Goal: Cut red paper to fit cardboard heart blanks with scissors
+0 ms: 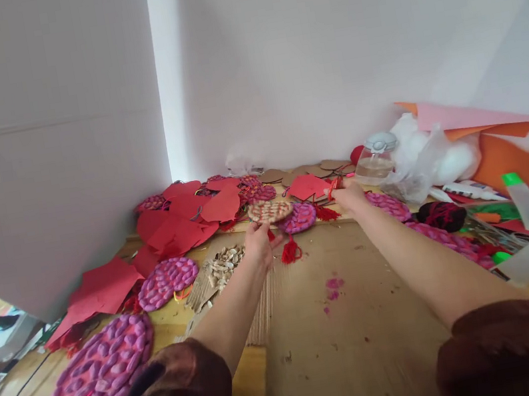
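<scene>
My left hand (258,245) reaches to the middle of the table, fingers closed on the near edge of a round beige craft disc (269,210) with reddish marks between its raised pieces. Just beyond that hand, a purple-studded disc (298,218) lies at the cardboard's far edge. A red tassel (291,249) hangs on the near side of these discs; which one it belongs to I cannot tell. Farther right, my right hand (349,196) pinches a thin red cord (334,188). Another red tassel (326,212) lies left of it, near a red paper piece (309,186).
Red paper sheets (173,230) and purple-studded discs (106,359) cover the left side. Pale shells or husks (225,265) lie on corrugated cardboard. A plastic bag (415,159), dark yarn (434,217) and a green-capped bottle (523,202) crowd the right. Walls stand behind and left.
</scene>
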A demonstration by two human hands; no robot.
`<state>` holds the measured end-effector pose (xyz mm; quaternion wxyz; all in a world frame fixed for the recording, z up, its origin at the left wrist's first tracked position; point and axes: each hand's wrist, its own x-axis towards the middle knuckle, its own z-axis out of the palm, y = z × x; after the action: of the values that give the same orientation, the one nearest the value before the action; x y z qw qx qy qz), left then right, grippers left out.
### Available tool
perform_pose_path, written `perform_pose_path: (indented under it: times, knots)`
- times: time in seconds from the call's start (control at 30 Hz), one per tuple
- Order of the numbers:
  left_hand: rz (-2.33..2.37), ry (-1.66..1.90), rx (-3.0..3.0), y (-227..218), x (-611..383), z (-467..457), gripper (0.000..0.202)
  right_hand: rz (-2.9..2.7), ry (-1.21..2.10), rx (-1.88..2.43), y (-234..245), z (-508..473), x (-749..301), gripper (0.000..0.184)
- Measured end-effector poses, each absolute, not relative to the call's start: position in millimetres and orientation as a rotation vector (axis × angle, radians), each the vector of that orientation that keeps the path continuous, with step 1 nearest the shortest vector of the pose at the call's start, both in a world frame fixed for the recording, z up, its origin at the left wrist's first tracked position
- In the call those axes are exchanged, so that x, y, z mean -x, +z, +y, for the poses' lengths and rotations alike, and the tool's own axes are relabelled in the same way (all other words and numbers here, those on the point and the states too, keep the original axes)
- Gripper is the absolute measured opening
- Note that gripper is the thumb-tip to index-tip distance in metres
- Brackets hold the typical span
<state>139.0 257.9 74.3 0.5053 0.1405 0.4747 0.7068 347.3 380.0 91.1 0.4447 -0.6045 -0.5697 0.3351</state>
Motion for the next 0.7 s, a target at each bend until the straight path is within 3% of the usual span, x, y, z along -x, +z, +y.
perform_pose_path:
  times: [0.13, 0.4, 0.7]
  knots:
    - [1.193, 1.656, -0.372, 52, -131, 258, 0.035, -1.483, 0.668, 1.802, 94, 418, -372, 0.033]
    - [1.193, 1.574, -0.482, 39, -127, 259, 0.036, -1.627, 0.523, 2.115, 85, 462, -373, 0.034]
    - [1.134, 1.524, -0.599, 35, -136, 255, 0.028, -1.606, 0.529, 2.110, 68, 471, -371, 0.034]
